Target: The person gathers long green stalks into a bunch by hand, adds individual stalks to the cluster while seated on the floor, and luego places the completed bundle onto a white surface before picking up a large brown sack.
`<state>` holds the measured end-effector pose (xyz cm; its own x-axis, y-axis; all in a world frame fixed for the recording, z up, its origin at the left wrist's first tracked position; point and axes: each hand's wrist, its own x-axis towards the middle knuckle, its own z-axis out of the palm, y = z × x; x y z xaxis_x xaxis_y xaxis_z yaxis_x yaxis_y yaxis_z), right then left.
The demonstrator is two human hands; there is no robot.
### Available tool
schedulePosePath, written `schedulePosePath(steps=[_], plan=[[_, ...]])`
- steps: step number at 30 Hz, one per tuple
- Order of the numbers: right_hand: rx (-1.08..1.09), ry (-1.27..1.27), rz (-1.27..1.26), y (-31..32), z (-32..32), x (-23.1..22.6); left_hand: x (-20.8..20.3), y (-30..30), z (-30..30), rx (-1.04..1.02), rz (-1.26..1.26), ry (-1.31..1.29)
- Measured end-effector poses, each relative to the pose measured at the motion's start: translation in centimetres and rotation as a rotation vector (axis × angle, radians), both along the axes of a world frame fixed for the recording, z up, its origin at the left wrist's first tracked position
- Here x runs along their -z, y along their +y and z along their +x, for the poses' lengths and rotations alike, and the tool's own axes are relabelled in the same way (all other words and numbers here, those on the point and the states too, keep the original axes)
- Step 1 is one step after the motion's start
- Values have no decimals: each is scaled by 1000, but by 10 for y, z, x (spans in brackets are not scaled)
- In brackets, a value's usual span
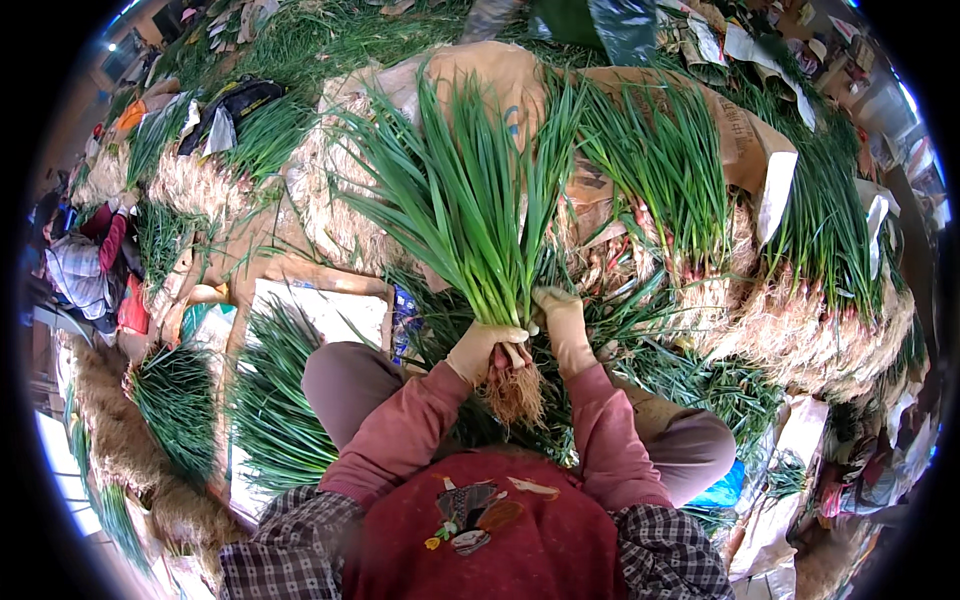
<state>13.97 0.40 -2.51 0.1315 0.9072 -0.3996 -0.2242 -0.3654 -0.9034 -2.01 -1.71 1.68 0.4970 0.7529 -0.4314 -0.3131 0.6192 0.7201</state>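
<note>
A bunch of green garlic (478,225) stands upright in front of me, its long flat leaves fanning away. My left hand (484,346), in a cream glove, is closed round the lower stalks. Reddish bulbs and a tuft of pale brown roots (515,393) hang below that grip. My right hand (564,322), gloved alike, is closed on stalks at the bunch's right side; its fingertips are partly hidden. Loose green leaves (690,385) lie beside my right knee.
Rooted bundles of green garlic (660,185) lie ahead to the right, more (840,230) farther right. Brown paper sacking (490,80) lies behind the bunch. A leaf pile (275,395) rests on a white board (345,310) at left. Another person (85,265) sits far left.
</note>
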Motion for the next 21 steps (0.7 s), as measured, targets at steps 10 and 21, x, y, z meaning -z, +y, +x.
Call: schedulePosePath(steps=[10, 21], plan=[[-285, -817, 114, -9, 37, -29, 7, 0, 5, 27, -43, 145], [-420, -1098, 54, -29, 24, 36, 10, 2, 1, -41, -16, -72]])
